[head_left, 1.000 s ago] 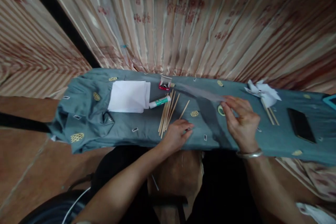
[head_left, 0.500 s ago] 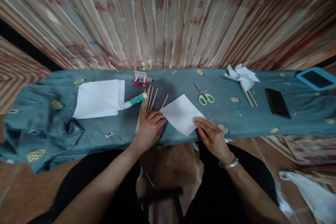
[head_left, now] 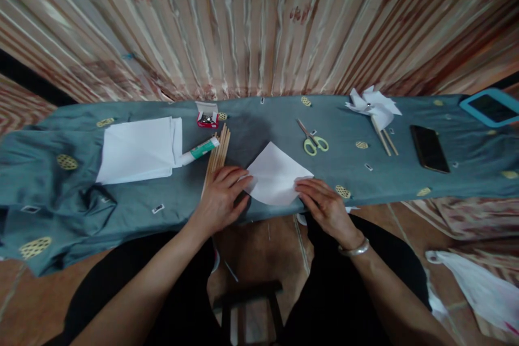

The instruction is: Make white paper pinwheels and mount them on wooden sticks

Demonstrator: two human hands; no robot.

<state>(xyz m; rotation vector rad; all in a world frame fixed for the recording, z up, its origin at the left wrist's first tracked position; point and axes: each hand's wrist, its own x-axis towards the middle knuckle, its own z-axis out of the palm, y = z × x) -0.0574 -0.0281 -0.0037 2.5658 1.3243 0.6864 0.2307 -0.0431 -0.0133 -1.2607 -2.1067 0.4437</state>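
Observation:
A white square of paper [head_left: 279,173] lies turned like a diamond in front of me, its near edge bowed. My left hand [head_left: 223,194] pinches its left corner between thumb and fingers. At the opposite corner, my right hand [head_left: 322,203] has its fingers closed on the paper. Thin wooden sticks [head_left: 219,148] lie in a bundle just beyond my left hand, which hides their near ends partly. Green-handled scissors [head_left: 312,140] rest past the paper, to the right.
To the left are a stack of white paper [head_left: 138,151], a glue stick [head_left: 200,150] and a small red box [head_left: 207,116] of metal pieces. On the right lie a paper pinwheel [head_left: 375,108], a phone [head_left: 430,148] and a blue-framed tablet [head_left: 492,107]. A curtain [head_left: 259,27] hangs behind.
The loose sticks now lie gathered into one bundle. My left hand has shifted from beside the paper's corner to gripping it. The view has moved slightly.

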